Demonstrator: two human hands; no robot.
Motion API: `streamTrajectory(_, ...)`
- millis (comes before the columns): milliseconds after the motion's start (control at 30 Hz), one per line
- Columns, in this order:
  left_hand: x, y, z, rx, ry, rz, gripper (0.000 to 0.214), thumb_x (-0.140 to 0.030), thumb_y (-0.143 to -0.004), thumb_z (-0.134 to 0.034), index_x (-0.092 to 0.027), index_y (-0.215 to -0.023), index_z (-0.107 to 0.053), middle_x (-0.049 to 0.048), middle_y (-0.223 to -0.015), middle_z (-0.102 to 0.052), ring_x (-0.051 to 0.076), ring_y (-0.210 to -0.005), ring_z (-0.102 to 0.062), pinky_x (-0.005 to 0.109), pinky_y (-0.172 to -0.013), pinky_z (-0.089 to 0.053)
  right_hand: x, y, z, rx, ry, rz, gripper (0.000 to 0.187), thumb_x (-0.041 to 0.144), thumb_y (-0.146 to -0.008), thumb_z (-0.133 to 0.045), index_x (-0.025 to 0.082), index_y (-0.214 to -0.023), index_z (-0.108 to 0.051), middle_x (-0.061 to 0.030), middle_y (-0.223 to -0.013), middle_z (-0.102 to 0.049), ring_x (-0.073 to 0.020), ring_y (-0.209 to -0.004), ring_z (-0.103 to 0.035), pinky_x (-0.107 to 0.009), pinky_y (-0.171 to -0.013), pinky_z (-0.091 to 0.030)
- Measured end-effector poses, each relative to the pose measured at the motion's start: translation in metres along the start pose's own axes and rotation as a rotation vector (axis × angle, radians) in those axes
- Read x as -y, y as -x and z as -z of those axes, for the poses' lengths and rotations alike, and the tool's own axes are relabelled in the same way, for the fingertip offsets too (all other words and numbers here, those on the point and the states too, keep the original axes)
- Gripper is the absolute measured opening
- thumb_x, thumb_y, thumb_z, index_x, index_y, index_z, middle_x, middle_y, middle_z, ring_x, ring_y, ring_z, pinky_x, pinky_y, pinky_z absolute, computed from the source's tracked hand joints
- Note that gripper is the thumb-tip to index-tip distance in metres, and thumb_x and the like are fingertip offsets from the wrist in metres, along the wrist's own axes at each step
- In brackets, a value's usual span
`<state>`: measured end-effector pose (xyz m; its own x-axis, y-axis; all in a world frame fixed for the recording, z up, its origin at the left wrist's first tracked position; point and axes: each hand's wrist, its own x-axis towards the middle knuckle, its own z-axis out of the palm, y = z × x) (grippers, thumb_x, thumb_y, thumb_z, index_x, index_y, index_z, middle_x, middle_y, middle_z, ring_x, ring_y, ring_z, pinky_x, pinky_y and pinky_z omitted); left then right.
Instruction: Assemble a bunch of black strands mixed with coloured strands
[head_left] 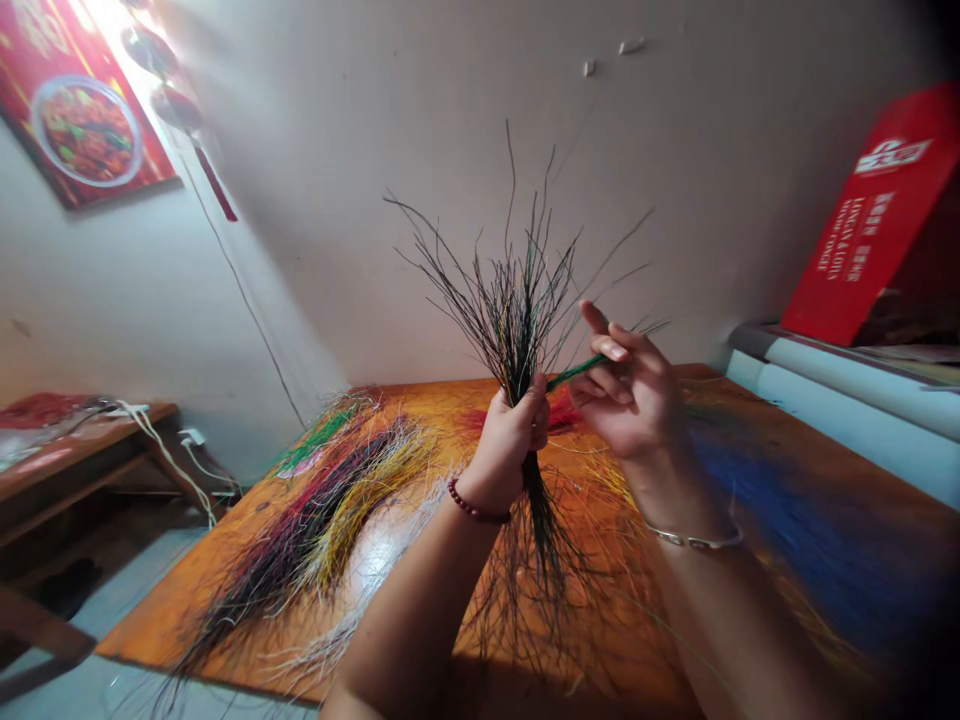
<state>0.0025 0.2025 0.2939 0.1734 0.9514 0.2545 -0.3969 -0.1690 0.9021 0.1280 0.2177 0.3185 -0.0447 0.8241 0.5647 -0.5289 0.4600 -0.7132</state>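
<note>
My left hand [510, 440] grips a thick bundle of thin black fibres [517, 320] around its middle, and the strands fan out above and below my fist. My right hand [622, 395] pinches a slim green strand [577, 372] between its fingers, close to the bundle. The green strand's far end runs toward my left hand. Below my hands lies an orange wooden table [442, 400], with loose piles of black, yellow and red fibres [315, 530] on its left side. Blue fibres [780, 520] lie spread on its right side.
A low wooden bench [75, 450] with white cables [172, 460] stands at the left. On the right is a white chest freezer [847, 400] with a red board [877, 220] leaning on it. A food poster [86, 130] hangs on the wall behind.
</note>
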Motion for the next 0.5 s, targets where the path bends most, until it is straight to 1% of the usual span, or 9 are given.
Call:
streamTrajectory(67, -0.001, 0.001, 0.001, -0.002, 0.000, -0.002, 0.044, -0.049, -0.070, -0.066, -0.018, -0.066, -0.035, -0.0080, -0.052, -0.029, 0.002, -0.040, -0.019, 0.018, -0.037, -0.012, 0.002, 0.001, 0.001, 0.011, -0.002, 0.015, 0.041, 0.038, -0.080, -0.050, 0.037, -0.121, -0.050, 0.0087, -0.054, -0.046, -0.0065, -0.037, -0.013, -0.027, -0.042, -0.024)
streamTrajectory(167, -0.003, 0.001, 0.002, -0.005, 0.015, -0.022, 0.043, -0.047, -0.071, -0.066, -0.018, -0.067, -0.035, -0.0083, -0.053, -0.027, 0.002, -0.041, -0.019, 0.017, -0.037, -0.012, 0.006, 0.001, 0.004, -0.023, 0.018, 0.035, 0.045, 0.039, -0.079, -0.050, 0.040, -0.124, -0.047, 0.0087, -0.054, -0.046, -0.0065, -0.036, -0.017, -0.027, -0.042, -0.026)
streamTrajectory(233, -0.004, 0.001, 0.003, -0.020, 0.027, -0.030, 0.043, -0.047, -0.070, -0.067, -0.018, -0.067, -0.035, -0.0084, -0.053, -0.026, 0.002, -0.041, -0.019, 0.017, -0.037, -0.012, 0.009, 0.001, 0.007, -0.080, 0.074, 0.033, 0.042, 0.042, -0.080, -0.049, 0.041, -0.122, -0.050, 0.0068, -0.058, -0.051, -0.0067, -0.036, -0.020, -0.027, -0.043, -0.026)
streamTrajectory(333, -0.004, -0.002, 0.003, -0.059, 0.038, -0.025, 0.045, -0.047, -0.068, -0.069, -0.019, -0.066, -0.034, -0.0087, -0.052, -0.027, 0.002, -0.040, -0.018, 0.017, -0.036, -0.011, 0.011, 0.000, 0.009, -0.151, 0.181, 0.034, 0.039, 0.049, -0.078, -0.048, 0.039, -0.116, -0.055, 0.0037, -0.070, -0.059, -0.0069, -0.038, -0.025, -0.028, -0.043, -0.026)
streamTrajectory(400, -0.003, -0.003, 0.003, -0.085, 0.039, -0.033, 0.047, -0.048, -0.067, -0.070, -0.019, -0.064, -0.033, -0.0090, -0.051, -0.026, 0.002, -0.039, -0.017, 0.017, -0.036, -0.011, 0.010, 0.000, 0.008, -0.163, 0.213, 0.040, 0.038, 0.050, -0.077, -0.049, 0.038, -0.113, -0.057, 0.0025, -0.078, -0.063, -0.0068, -0.039, -0.026, -0.028, -0.044, -0.026)
streamTrajectory(500, -0.002, -0.006, 0.003, -0.127, 0.026, -0.056, 0.049, -0.049, -0.066, -0.070, -0.019, -0.062, -0.031, -0.0094, -0.049, -0.024, 0.002, -0.039, -0.017, 0.017, -0.035, -0.012, 0.007, 0.001, 0.003, -0.138, 0.189, 0.022, 0.037, 0.049, -0.078, -0.048, 0.035, -0.110, -0.059, 0.0005, -0.088, -0.066, -0.0064, -0.041, -0.027, -0.028, -0.044, -0.028)
